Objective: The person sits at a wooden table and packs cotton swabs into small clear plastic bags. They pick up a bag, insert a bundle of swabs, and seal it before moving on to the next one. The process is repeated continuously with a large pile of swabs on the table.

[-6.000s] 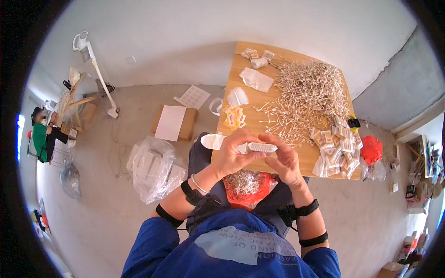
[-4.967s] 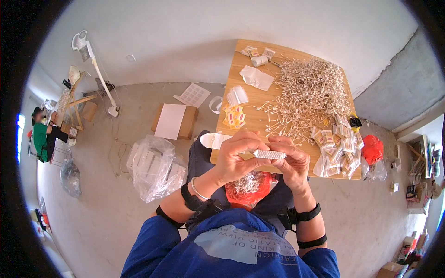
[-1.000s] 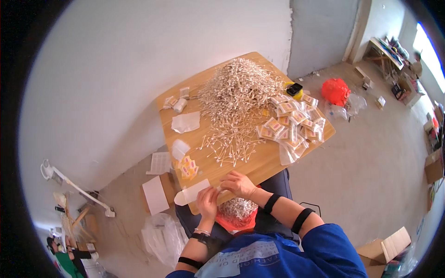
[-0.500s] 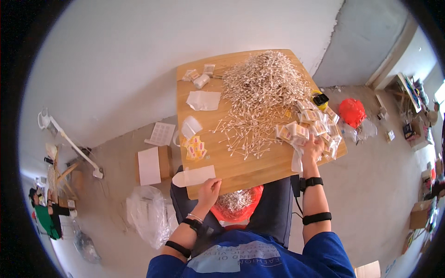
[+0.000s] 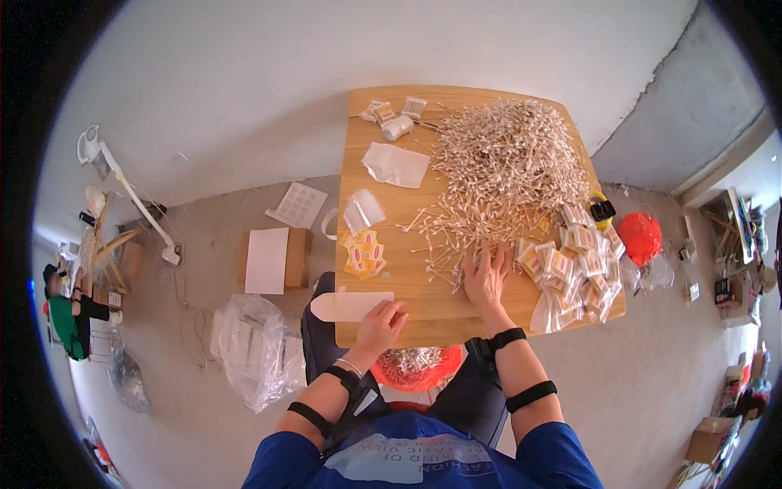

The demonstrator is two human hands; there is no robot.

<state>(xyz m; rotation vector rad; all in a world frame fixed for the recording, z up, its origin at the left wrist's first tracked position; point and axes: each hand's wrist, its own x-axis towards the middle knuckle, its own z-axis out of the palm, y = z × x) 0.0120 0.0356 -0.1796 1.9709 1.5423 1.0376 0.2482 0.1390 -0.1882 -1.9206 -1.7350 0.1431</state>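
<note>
A large heap of cotton swabs (image 5: 521, 155) covers the far right of the wooden table (image 5: 432, 314), with looser swabs spilling toward me. My right hand (image 5: 487, 284) lies open on the near fringe of these swabs, fingers spread forward. At the near left edge lies a flat white pouch or paper strip (image 5: 350, 306) with a pointed left end. My left hand (image 5: 381, 328) is at its right end, fingers curled together; whatever they may hold is hidden. Right of my right hand sits a pile of small packed swab packets (image 5: 574, 265) in clear film.
Yellow-and-white cards (image 5: 364, 254), clear film bags (image 5: 363, 212) and a white sheet (image 5: 397, 165) lie on the table's left. A red bag of swabs (image 5: 417, 368) is between my legs. A cardboard box (image 5: 298, 257) stands on the floor. A person in green (image 5: 69, 318) is far left.
My right hand has left the packet pile and moved left onto the loose swabs, its fingers spreading. My left hand has come over the table beside the white strip. The whole view has shifted.
</note>
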